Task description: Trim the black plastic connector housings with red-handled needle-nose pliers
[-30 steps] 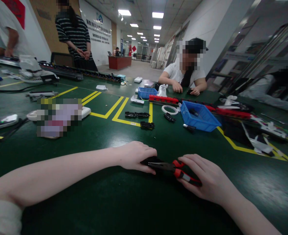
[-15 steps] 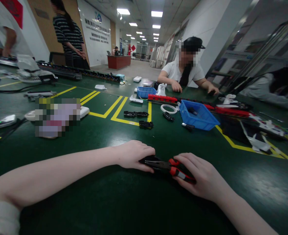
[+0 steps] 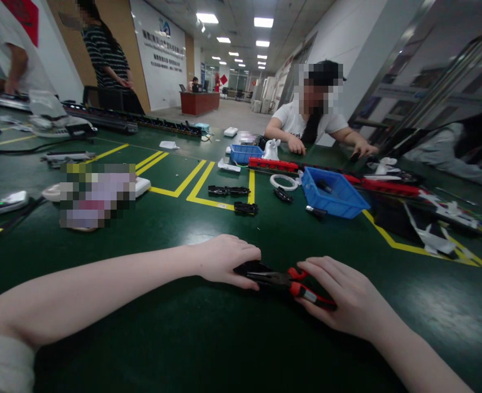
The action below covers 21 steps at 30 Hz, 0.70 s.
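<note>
My left hand [image 3: 228, 261] is closed on a black part [image 3: 251, 267], most of it hidden by the fingers and thumb. From the right, my right hand [image 3: 345, 292] grips the red-and-black handles of long-nose pliers [image 3: 302, 286]. Their dark jaws [image 3: 271, 278] reach to the black part beside my left thumb; I cannot tell whether they pinch it. Beyond my hands lie a long black part [image 3: 228, 190], a shorter black part [image 3: 245, 208] and another black part [image 3: 283, 195] on the green table [image 3: 175, 333].
A blue bin [image 3: 334, 194] with black pieces inside stands to the right, a black-and-silver piece [image 3: 315, 211] before it. A white ring [image 3: 284, 182] and a red strip [image 3: 273, 164] lie behind. A blurred-out phone-like object [image 3: 97, 202] is left. Across sits a co-worker [image 3: 314, 117].
The pliers and my right hand have shifted slightly to the right, away from my left hand, and the pliers' handles look a little tilted. My left hand stays nearly still.
</note>
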Each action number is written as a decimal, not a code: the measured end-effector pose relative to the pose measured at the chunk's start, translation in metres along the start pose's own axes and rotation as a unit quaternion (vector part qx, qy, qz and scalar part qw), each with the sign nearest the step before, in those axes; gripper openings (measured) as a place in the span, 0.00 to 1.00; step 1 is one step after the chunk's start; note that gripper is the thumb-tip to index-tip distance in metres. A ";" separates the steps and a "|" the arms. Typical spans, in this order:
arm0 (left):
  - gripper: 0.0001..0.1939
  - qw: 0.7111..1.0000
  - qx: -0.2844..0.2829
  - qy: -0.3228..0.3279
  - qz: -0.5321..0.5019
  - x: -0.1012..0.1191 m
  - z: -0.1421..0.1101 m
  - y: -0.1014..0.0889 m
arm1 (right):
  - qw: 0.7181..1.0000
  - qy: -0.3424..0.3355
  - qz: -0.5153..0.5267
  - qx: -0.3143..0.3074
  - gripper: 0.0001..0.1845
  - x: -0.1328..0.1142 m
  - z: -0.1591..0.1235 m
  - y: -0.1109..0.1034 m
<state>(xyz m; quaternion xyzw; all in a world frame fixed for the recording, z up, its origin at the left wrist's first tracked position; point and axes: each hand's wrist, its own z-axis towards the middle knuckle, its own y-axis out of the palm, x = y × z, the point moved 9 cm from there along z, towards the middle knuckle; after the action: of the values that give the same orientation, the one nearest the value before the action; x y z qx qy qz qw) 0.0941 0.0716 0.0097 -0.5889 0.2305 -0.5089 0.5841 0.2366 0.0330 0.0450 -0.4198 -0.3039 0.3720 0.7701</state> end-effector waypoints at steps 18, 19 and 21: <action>0.19 1.000 -0.006 0.000 0.013 0.002 0.001 -0.001 | 1.000 0.011 0.015 0.011 0.22 0.001 0.002 -0.003; 0.19 1.000 -0.006 0.001 0.013 0.002 0.001 -0.001 | 1.000 0.012 0.017 0.009 0.22 0.001 0.002 -0.002; 0.19 1.000 -0.005 0.000 0.016 0.002 0.001 -0.001 | 1.000 0.019 0.024 0.007 0.22 0.002 0.002 0.000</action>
<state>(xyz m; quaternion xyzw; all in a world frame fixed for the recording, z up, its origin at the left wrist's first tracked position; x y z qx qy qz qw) 0.0953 0.0702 0.0110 -0.5877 0.2425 -0.4987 0.5891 0.2361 0.0352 0.0467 -0.4284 -0.2766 0.3843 0.7696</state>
